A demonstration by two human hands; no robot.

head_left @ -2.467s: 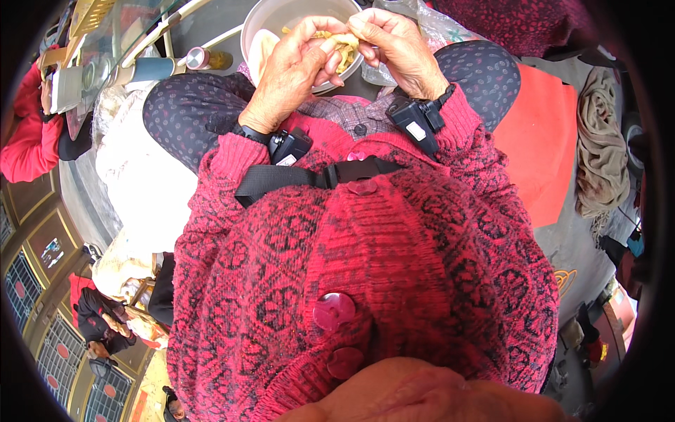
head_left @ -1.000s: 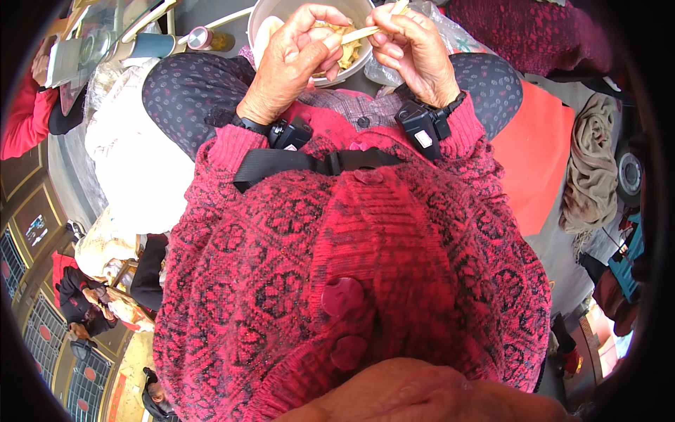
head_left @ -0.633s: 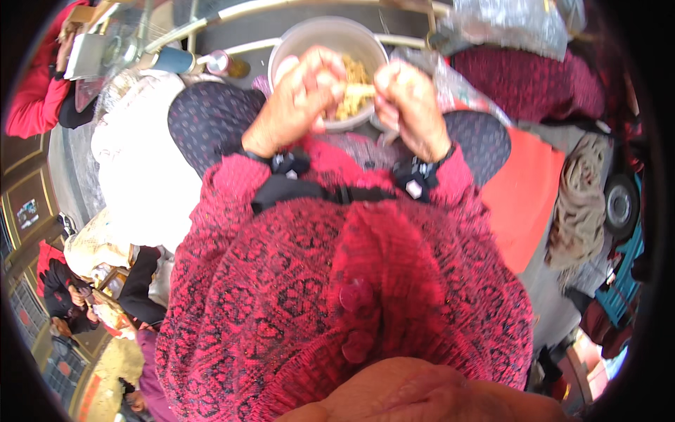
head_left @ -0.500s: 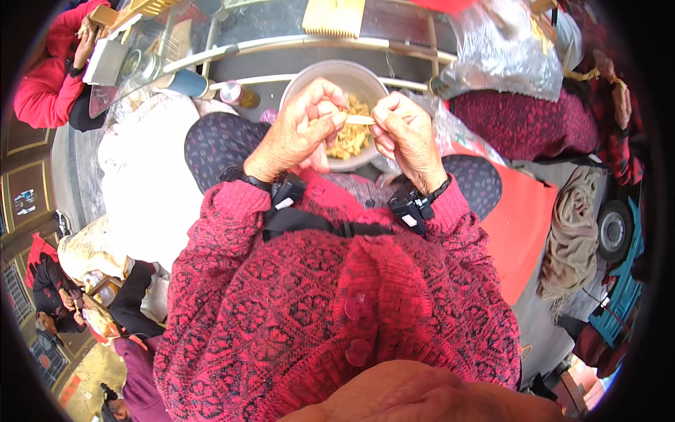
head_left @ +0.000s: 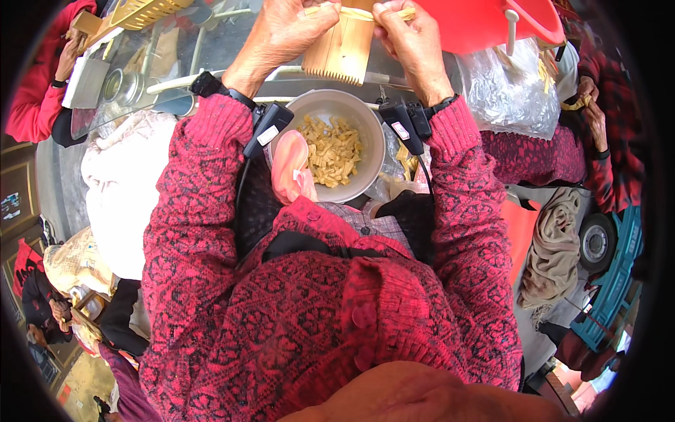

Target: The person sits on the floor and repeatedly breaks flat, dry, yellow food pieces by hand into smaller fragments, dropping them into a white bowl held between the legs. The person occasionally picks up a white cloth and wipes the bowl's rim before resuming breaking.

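Both hands are raised beyond the bowl, over the table edge. My left hand (head_left: pixel 281 39) and my right hand (head_left: pixel 416 49) each pinch an end of a pale yellow strip (head_left: pixel 357 14), stretched sideways between the fingertips. Just below the strip lies a wooden board (head_left: pixel 341 50) with a row of teeth along its near edge. Nearer me, at my lap, is a pale round bowl (head_left: pixel 377 144) holding many yellowish cut pieces (head_left: pixel 330 151). A pinkish plastic bag (head_left: pixel 290 169) hangs over the bowl's left side. Black devices are strapped to both wrists.
A red basin (head_left: pixel 467 24) and a clear plastic bag (head_left: pixel 513 95) are at far right. The glass-topped table (head_left: pixel 158 63) carries a yellow plastic basket (head_left: pixel 144 13) at left. Other people's hands (head_left: pixel 594 116) work at the right and at the upper left. A white cloth (head_left: pixel 126 190) is at left.
Both hands have moved away from me, from above the bowl to above the toothed board, with a strip still between them. The bowl and the pinkish bag now show uncovered.
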